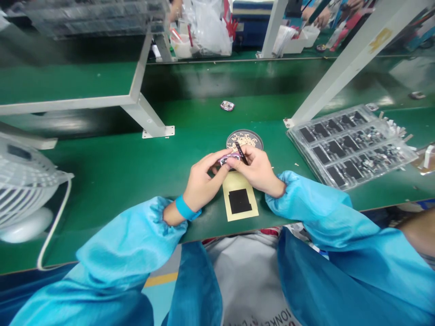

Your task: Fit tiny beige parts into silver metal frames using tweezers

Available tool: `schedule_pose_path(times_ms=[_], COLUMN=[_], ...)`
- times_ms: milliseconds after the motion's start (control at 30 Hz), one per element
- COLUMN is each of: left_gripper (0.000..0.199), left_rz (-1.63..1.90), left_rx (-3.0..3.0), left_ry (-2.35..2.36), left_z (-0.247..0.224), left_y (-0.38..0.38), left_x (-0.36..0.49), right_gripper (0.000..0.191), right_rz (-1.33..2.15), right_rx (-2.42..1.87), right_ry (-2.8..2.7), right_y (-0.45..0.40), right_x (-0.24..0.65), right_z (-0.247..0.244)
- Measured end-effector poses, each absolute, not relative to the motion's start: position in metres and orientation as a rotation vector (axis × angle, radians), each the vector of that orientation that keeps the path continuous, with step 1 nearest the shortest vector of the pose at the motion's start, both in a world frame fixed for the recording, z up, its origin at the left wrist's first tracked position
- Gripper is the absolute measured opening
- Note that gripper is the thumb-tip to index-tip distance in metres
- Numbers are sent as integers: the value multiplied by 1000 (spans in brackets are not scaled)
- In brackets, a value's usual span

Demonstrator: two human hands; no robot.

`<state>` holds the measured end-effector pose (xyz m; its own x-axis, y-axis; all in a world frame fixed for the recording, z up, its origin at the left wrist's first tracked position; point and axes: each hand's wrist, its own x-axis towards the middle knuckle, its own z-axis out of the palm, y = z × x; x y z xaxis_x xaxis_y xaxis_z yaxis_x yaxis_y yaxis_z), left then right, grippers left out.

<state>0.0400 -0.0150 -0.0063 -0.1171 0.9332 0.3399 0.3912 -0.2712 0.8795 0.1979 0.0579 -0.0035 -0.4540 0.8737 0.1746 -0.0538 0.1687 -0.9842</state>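
Note:
Between my two hands is a small device housing (224,159) with a purple-pink rim and parts inside. My left hand (206,175) is closed on its left side. My right hand (257,168) touches its right side with the thumb and also grips black tweezers (241,153), with pale lettering, that point up and away. Just beyond my fingers stands a round dark dish (261,144) holding many tiny beige pieces. Below my hands lies a yellow backing sheet (228,213) with a black rectangular sticker (239,201) on it.
Another small housing (227,106) lies farther back on the green bench (190,158). To the right is a clear tray (353,147) of black pieces and small parts. A white fan (27,181) stands left. White posts (353,63) rise from the bench; people's hands (321,17) show beyond.

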Motion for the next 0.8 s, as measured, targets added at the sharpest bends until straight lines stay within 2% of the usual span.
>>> schedule_pose_path(times_ms=[433,633,800], left_gripper=[28,32,33], left_rz=[1480,1411,1412], left_rx=[1494,1352,1289], left_ry=[1468,1343,1320], left_z=[-8,-12,-11], left_y=[-10,-3,-4], left_x=[42,36,33], right_gripper=[51,40,32], right_rz=[1276,1254,1037], right_rx=[-863,-791,-762], right_ry=[-1755,-1825,-1933], right_y=[69,73,73], right_x=[188,198,210], right_z=[-2,-1,1])
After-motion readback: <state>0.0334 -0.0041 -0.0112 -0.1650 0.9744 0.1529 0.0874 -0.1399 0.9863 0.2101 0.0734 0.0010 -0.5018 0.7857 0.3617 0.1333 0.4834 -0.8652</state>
